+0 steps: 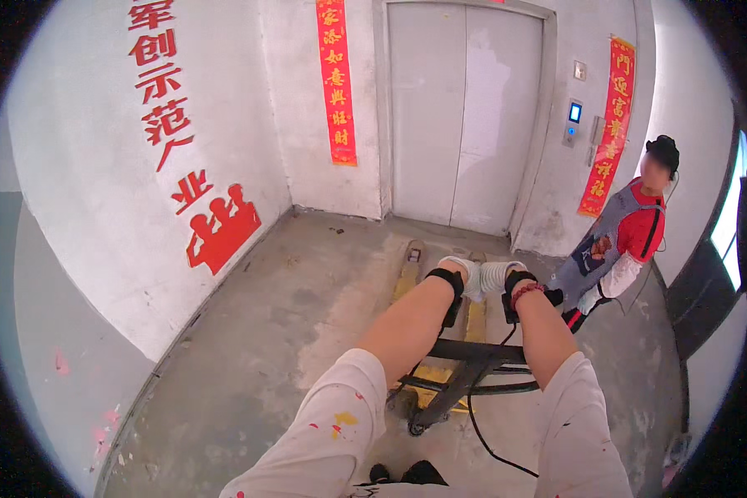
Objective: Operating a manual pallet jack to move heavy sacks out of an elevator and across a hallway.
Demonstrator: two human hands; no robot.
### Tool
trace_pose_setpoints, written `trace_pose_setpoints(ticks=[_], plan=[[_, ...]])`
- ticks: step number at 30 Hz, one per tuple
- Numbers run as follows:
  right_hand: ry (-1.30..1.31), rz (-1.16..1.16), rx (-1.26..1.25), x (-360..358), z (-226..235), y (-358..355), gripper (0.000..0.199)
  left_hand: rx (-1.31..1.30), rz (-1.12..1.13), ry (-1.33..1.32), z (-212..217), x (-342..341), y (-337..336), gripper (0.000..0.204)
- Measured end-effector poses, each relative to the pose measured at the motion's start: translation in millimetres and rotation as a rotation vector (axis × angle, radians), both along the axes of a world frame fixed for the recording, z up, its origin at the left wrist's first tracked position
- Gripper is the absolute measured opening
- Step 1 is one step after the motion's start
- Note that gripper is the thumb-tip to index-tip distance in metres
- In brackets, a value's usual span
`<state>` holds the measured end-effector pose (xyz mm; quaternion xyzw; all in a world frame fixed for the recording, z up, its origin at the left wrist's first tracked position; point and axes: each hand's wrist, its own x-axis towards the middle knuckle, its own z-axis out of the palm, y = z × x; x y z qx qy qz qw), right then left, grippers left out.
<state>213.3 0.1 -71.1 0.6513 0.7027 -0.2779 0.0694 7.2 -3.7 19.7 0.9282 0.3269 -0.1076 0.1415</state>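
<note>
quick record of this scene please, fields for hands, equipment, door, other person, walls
left hand: pale ribbed glove, black wrist strap; grip unclear
right hand: matching glove, dark red beaded bracelet; grip unclear
hand spacing: close together
equipment: yellow-forked pallet jack with dark metal frame, forks toward door
door: grey metal two-panel lift door, shut
other person: co-worker in grey apron and red top, at right
walls: white, red vertical banners flanking door
</note>
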Motion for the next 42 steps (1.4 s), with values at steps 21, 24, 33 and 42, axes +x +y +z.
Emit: trace_pose_setpoints(ticks=[21,24,33,42], plan=[[-0.186,0.211,0.047,-7.9,30.8,5.5,0.037,-0.04,-0.042,0.041,-45.3,38.8,35.7,0.051],[-0.215,0.18,-0.026,-11.1,44.5,-5.6,0.044,-0.045,-0.015,0.099,-57.1,40.5,47.4,0.044],[-0.117,0.089,-0.169,-39.7,87.1,-35.9,0.057,-0.128,0.008,-0.016,-42.5,23.4,32.4,0.039],[-0.011,0.239,0.208,9.1,15.2,-5.4,0.048,0.016,-0.037,-0.001,-26.5,8.4,13.3,0.047]])
